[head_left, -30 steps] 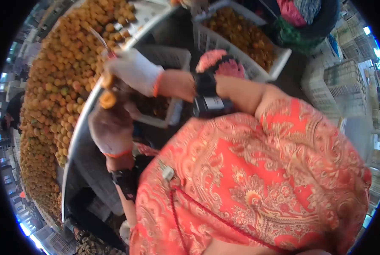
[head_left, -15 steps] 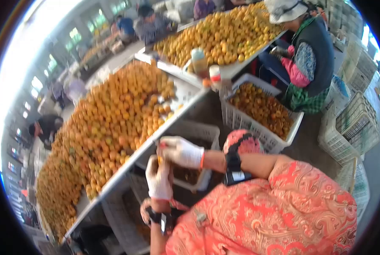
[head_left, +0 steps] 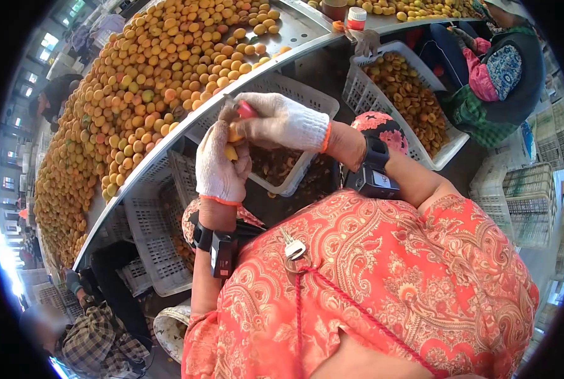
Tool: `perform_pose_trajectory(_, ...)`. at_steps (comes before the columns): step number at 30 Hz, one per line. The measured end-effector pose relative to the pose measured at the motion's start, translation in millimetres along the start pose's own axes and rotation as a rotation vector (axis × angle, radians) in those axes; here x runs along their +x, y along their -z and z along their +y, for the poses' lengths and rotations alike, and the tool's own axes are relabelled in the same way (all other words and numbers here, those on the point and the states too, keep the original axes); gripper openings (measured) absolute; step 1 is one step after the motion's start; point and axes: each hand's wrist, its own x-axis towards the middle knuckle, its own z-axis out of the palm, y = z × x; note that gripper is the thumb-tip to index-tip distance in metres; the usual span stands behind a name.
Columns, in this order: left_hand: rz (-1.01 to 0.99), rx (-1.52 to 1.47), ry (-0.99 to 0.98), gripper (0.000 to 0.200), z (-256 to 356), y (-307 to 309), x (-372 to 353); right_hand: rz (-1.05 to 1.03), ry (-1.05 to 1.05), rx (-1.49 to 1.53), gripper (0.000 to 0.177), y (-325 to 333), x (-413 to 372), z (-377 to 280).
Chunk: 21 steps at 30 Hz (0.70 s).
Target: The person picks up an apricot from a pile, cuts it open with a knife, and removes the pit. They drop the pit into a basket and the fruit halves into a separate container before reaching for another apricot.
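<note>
We see a long, shiny, silver metal table (head_left: 300, 28) with a big heap of round orange fruits (head_left: 149, 95) on it. Our 2 hands are close together at the table's near edge, both in white knit gloves with orange trim. Our left hand (head_left: 222, 161) is curled closed around a small yellow-orange fruit (head_left: 231, 153). That fruit is at the table's near edge too, tucked between our 2 hands. We can't tell if it is 1 whole fruit or some pieces, because our fingers hide most of it. Our right hand (head_left: 282, 121) is wrapped closed around a small red-handled tool (head_left: 246, 110), and its fingertips are right by the fruit.

Lower than the table, beneath our hands, we see a white plastic basket (head_left: 313, 95) with brown bits inside. Near the table's corner there is a small red jar with a white lid (head_left: 356, 18). Lower than that corner, we see a white plastic crate with holes (head_left: 356, 88), filled with cut orange-brown fruit pieces (head_left: 408, 98).
</note>
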Motion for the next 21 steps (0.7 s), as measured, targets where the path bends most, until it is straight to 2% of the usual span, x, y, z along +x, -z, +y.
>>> perform_pose_trajectory(1,0.004,-0.003,0.001,0.023,0,-1,1,-0.015,0.163,-0.255,0.019,4,3,5)
perform_pose_trajectory(2,0.094,0.058,0.005,0.023,-1,-3,2,-0.029,0.326,-0.51,0.023,5,5,5)
perform_pose_trajectory(3,0.183,0.118,0.009,0.024,-2,-4,4,-0.003,0.196,-0.635,0.027,7,7,5)
perform_pose_trajectory(4,0.187,0.114,0.015,0.024,-7,-2,8,-0.005,0.188,-0.633,0.027,6,6,5)
perform_pose_trajectory(6,0.205,0.293,-0.212,0.025,-14,0,16,0.061,0.055,-0.42,0.027,0,5,1)
perform_pose_trajectory(8,0.233,0.285,-0.201,0.025,-14,-3,14,0.061,0.092,-0.423,0.021,0,9,10)
perform_pose_trajectory(10,0.178,0.349,-0.19,0.025,-15,-3,11,0.204,0.168,-0.503,0.019,-3,12,22)
perform_pose_trajectory(12,0.164,0.297,-0.178,0.024,-17,0,14,0.22,0.191,-0.446,0.019,-8,15,24)
perform_pose_trajectory(14,0.149,0.247,-0.172,0.024,-16,2,15,0.359,-0.103,0.069,0.022,-12,15,20)
perform_pose_trajectory(15,0.188,0.211,-0.116,0.024,-12,1,13,0.385,-0.195,0.234,0.025,-6,17,21)
perform_pose_trajectory(16,0.226,0.174,-0.063,0.024,-10,1,13,0.432,-0.158,0.296,0.027,-1,20,24)
perform_pose_trajectory(19,0.242,0.191,-0.112,0.023,-9,9,15,0.428,-0.173,0.201,0.029,2,16,17)
perform_pose_trajectory(21,0.258,0.197,-0.125,0.022,-10,9,16,0.339,-0.258,-0.02,0.03,-2,15,11)
